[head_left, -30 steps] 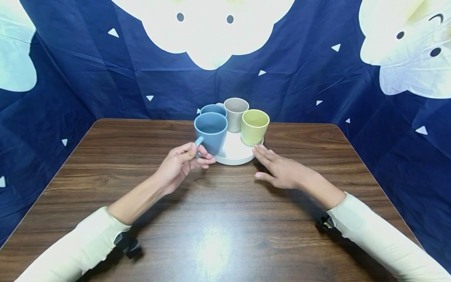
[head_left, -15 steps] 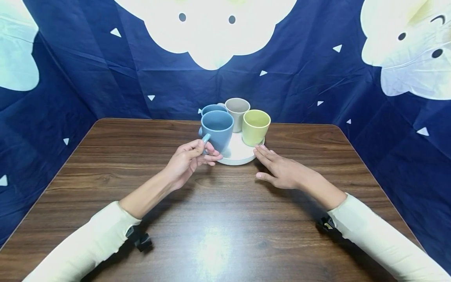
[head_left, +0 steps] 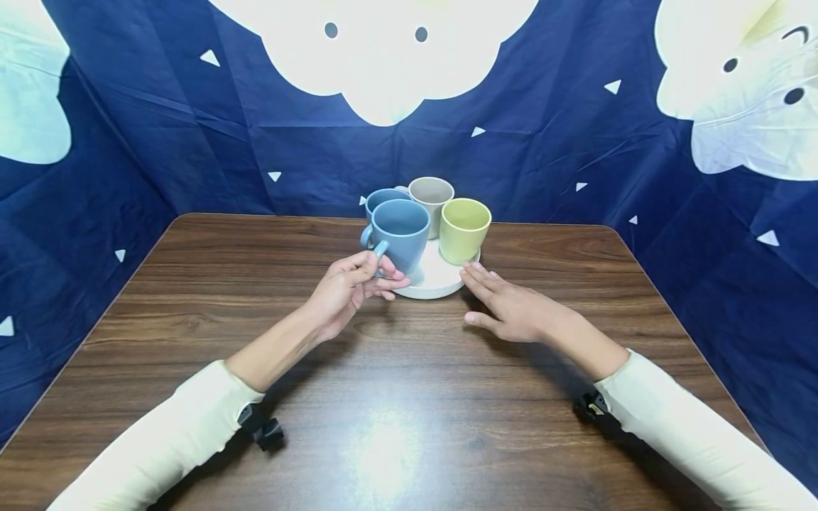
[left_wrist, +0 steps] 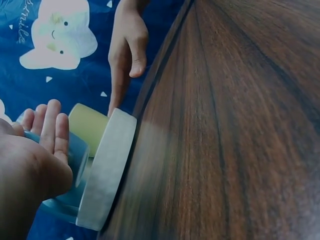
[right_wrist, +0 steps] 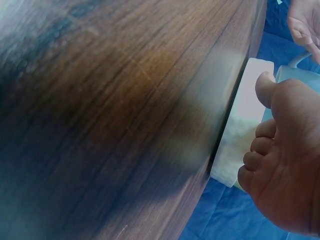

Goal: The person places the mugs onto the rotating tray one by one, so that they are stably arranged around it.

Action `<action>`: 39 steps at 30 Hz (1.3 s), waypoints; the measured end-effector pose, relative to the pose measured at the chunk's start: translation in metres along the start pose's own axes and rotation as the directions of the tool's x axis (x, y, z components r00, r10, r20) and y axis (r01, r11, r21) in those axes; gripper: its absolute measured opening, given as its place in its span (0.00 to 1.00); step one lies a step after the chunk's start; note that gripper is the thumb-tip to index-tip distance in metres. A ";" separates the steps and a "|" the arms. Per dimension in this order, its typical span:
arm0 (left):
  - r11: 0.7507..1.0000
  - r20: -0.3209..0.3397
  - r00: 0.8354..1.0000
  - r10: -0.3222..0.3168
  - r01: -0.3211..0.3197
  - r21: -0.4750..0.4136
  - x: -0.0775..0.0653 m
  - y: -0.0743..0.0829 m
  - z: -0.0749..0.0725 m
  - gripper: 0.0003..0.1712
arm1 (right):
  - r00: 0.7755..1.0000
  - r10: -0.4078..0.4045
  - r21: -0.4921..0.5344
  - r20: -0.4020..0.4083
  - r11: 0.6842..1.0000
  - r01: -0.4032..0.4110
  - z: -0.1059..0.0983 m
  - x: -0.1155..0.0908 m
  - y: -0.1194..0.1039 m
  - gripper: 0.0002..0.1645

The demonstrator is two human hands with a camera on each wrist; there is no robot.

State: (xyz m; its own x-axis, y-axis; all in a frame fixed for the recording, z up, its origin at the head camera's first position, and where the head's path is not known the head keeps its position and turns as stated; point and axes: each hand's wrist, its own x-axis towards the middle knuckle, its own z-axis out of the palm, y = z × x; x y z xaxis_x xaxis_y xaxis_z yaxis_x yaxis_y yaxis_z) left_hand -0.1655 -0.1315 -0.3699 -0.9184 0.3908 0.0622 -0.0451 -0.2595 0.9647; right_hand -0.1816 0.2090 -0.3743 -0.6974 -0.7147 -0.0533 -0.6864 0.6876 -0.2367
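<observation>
My left hand [head_left: 350, 289] pinches the handle of a blue mug [head_left: 401, 245] over the front left of a round white tray [head_left: 429, 291]. This mug is slightly tilted, and I cannot tell whether its base touches the tray. A second blue mug [head_left: 382, 197] stands partly hidden behind it. Beside that are a grey mug [head_left: 431, 190] and a lime green cup [head_left: 463, 241]. At the tray's front right edge lies my right hand [head_left: 514, 311], its fingers extended and the fingertips at the rim. In the left wrist view the tray wall [left_wrist: 107, 172] is seen from the side.
The wooden table [head_left: 409, 390] carries the tray near its far edge. A dark blue curtain [head_left: 192, 156] with white cloud shapes hangs behind and at both sides. Black wrist devices [head_left: 260, 426] sit under both sleeves.
My left hand has moved the blue mug to the right and slightly back, further over the tray. The right hand and the other cups have stayed put.
</observation>
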 end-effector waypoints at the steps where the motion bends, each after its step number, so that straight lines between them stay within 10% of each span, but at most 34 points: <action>1: 1.000 0.001 1.000 0.000 0.000 0.001 0.000 0.000 0.001 0.23 | 1.000 0.000 -0.001 -0.002 1.000 0.000 0.000 0.000 0.000 0.49; 39: 0.998 -0.024 0.998 -0.060 0.060 0.008 0.012 -0.018 0.016 0.21 | 1.000 -0.001 -0.009 -0.009 1.000 0.001 0.002 0.000 0.002 0.49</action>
State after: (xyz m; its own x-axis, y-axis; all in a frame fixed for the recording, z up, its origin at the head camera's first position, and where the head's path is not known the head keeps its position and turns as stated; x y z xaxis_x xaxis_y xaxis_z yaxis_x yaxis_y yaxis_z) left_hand -0.1692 -0.1076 -0.3827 -0.9230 0.3849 -0.0020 -0.0973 -0.2284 0.9687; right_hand -0.1824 0.2099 -0.3762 -0.6984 -0.7143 -0.0440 -0.6892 0.6878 -0.2279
